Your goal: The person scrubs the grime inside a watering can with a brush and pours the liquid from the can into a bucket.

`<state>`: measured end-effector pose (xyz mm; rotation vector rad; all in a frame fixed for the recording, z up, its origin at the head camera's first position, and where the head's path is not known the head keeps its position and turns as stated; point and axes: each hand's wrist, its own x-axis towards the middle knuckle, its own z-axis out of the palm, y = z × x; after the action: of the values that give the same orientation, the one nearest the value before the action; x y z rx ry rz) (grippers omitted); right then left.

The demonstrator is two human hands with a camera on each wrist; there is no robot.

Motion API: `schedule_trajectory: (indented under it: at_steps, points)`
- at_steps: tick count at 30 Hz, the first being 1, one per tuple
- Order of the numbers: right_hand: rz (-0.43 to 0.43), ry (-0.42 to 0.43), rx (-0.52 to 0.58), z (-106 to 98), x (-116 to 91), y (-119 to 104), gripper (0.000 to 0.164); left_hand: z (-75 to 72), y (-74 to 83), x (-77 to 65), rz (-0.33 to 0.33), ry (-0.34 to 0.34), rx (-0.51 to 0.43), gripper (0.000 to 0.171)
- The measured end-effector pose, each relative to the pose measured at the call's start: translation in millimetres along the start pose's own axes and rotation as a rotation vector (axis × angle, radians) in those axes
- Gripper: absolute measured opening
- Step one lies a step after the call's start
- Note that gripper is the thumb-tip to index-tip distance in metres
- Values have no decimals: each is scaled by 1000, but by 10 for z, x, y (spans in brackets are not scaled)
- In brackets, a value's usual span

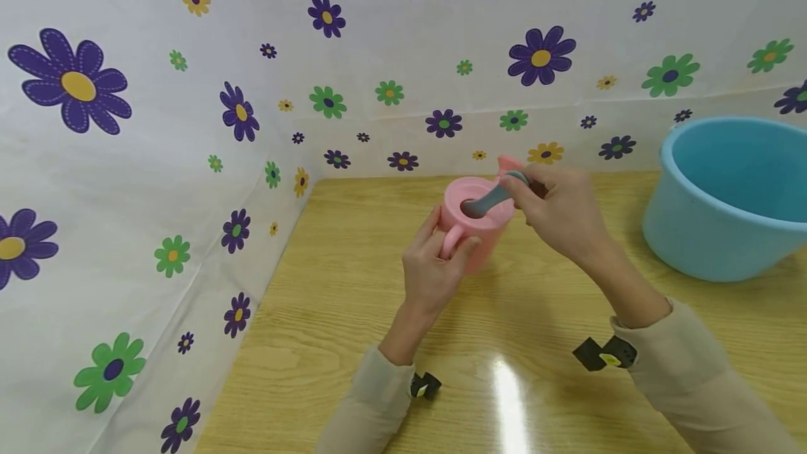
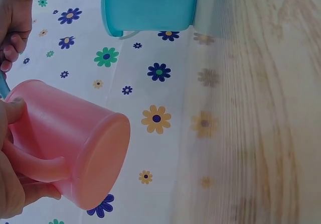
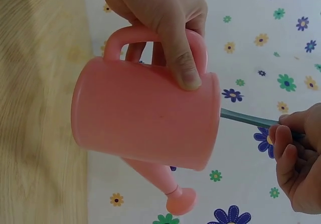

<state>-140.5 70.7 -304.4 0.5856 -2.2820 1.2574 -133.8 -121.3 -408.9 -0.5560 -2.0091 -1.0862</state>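
Observation:
A pink watering can (image 1: 482, 244) is held up off the table, its flat base showing in the left wrist view. My left hand (image 1: 431, 265) grips it by the handle (image 2: 37, 163), thumb pressed along the side. My right hand (image 1: 561, 209) pinches a slim blue-grey tool with a long handle (image 1: 494, 198). That tool slants down into the round opening in the can's top, which hides its far end. On the side away from the handle, the can's spout (image 3: 150, 174) ends in a flared pink head (image 3: 181, 201).
A large light-blue tub (image 1: 700, 230) stands on the wooden table (image 1: 328, 286) at the right. White cloth (image 1: 208, 76) printed with flowers hangs behind the table and along its left side. Black bands sit on both sleeves.

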Motion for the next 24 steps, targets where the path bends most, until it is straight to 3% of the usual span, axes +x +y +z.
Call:
schedule_trajectory:
  at_steps: [10, 24]
  points:
    - [33, 16, -63, 29, 122, -10, 21, 26, -3, -7, 15, -22, -7, 41]
    - [-96, -15, -41, 74, 334, -115, 17, -8, -9, 2, -26, -27, -24, 42]
